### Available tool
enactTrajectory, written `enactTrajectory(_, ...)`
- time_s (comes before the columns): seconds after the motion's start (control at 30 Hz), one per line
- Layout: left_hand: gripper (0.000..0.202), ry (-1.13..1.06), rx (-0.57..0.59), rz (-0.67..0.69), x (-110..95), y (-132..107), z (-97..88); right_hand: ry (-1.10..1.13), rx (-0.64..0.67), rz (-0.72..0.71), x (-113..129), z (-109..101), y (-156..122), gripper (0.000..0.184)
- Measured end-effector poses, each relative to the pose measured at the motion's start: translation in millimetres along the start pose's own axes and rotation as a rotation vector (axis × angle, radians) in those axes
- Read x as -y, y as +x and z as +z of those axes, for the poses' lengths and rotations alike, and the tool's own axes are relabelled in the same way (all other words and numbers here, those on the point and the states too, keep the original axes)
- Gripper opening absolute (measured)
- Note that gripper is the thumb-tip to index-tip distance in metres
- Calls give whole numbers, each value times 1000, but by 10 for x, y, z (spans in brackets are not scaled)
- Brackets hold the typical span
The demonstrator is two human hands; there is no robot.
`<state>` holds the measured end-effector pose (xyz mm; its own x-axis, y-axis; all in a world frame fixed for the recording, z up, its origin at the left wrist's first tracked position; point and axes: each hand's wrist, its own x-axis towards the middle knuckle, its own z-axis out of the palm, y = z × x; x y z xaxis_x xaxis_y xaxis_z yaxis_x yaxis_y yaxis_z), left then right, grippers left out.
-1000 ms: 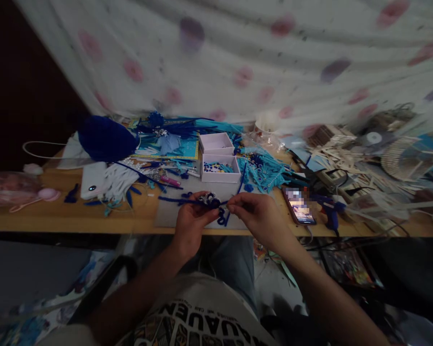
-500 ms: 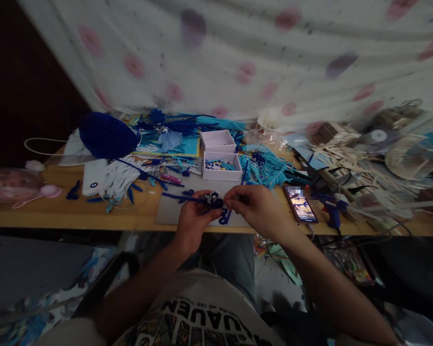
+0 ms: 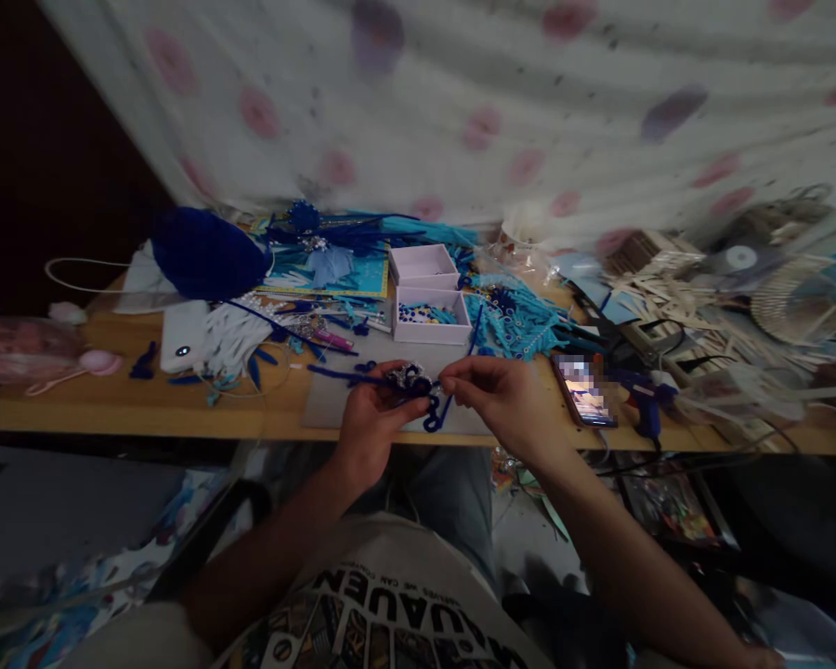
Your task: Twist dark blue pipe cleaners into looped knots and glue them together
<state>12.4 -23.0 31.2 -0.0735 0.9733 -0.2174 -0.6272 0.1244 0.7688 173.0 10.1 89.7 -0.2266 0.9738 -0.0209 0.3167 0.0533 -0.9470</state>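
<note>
Ornament [image 3: 412,381], dark blue with silvery trim: head view, directly before the torso, over the grey mat [image 3: 331,413]. Left hand [image 3: 368,427]: closed around the ornament's left side, thumb in front, probably to steady it. Right hand [image 3: 502,400]: thumb and forefinger pinched narrow at the right edge, presumably for fine work; anything between the tips too small to tell. White box [image 3: 432,333]: open, just beyond the hands, likely for easy reach; small blue, white and yellow pieces [image 3: 428,313] inside. Lid [image 3: 422,265], apparently: tray-like, immediately behind. Clear bag [image 3: 24,348]: far left, pinkish contents, blurred. Phone [image 3: 589,390]: lit, right of the hands, perhaps for viewing. Glue gun [image 3: 646,404]: just beside.
</note>
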Motion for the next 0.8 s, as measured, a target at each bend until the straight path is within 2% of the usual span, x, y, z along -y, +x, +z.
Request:
enactTrajectory(0.3,59,4,11,30,-18,-16,17,227,-19,91,0,68,-33,31)
enactTrajectory(0.47,56,75,45,41,-22,-27,1,226,-28,86,5,56,-29,32)
enactTrajectory(0.63,53,134,58,80,-28,-39,9,196,0,54,4,38,-37,25)
enactTrajectory(0.8,52,149,44,106,-45,-31,18,206,-103,1,-48,137,-126,20)
